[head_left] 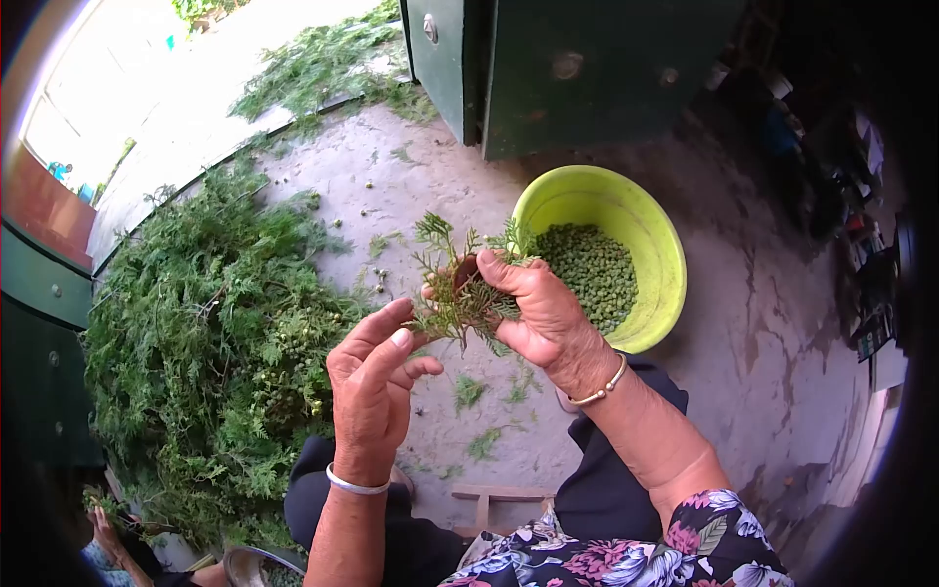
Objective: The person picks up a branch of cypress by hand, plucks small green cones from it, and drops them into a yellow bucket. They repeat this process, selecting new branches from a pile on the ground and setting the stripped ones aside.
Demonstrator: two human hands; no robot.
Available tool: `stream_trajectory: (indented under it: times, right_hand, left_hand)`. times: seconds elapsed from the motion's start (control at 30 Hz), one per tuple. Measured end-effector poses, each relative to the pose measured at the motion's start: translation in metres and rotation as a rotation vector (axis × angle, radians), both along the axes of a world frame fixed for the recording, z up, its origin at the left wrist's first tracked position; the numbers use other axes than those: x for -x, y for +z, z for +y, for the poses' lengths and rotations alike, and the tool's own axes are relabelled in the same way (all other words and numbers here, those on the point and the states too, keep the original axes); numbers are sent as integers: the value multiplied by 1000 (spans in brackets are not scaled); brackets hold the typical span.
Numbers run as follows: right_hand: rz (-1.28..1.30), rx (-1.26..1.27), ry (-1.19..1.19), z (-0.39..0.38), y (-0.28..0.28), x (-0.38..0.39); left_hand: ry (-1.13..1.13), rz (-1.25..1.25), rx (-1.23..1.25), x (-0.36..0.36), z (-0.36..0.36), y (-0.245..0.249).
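Note:
A small sprig of flat, scaly evergreen leaves, brownish in places, is gripped in my right hand, with the thumb pressed on top. My left hand is just left of the sprig, its fingers apart and curved, fingertips right at the leaf edges. Beyond my right hand stands a yellow-green plastic basin, partly covered by that hand. Many small round green cones lie inside it. Left of my hands, a large heap of cut evergreen branches spreads over the floor.
Loose leaf bits and a few cones are scattered on the concrete floor. Green metal doors stand at the back. More branches lie outside the threshold. At the lower left are another person's hand and a metal bowl.

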State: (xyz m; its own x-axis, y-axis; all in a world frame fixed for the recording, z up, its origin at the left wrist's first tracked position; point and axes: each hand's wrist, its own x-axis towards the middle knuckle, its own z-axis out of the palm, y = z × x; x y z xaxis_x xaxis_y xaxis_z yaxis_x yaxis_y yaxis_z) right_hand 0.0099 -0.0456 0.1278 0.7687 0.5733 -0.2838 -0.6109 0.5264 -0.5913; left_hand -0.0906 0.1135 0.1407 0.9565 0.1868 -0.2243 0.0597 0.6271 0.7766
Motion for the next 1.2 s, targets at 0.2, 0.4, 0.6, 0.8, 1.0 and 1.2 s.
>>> stream_trajectory:
  times: [0.2, 0.4, 0.6, 0.8, 1.0, 1.2]
  right_hand:
    - [2, -45, -13, 8, 4, 10]
    - [38, -112, -10, 16, 3, 18]
    - [-169, 354, 25, -4, 21, 9]
    - [-296, 539, -134, -24, 31, 17]
    - [-454, 717, -87, -33, 29, 12]
    - [-430, 627, -116, -27, 36, 14]
  left_hand:
    - [77, 10, -237, 0, -6, -2]
    - [96, 4, -594, 1, -21, -7]
    - [14, 43, -781, 8, -12, -6]
    - [-732, 39, -1436, 57, -13, -69]
    - [-854, -223, -1573, 34, 72, -164]
    - [587, -30, -592, -83, 189, 71]
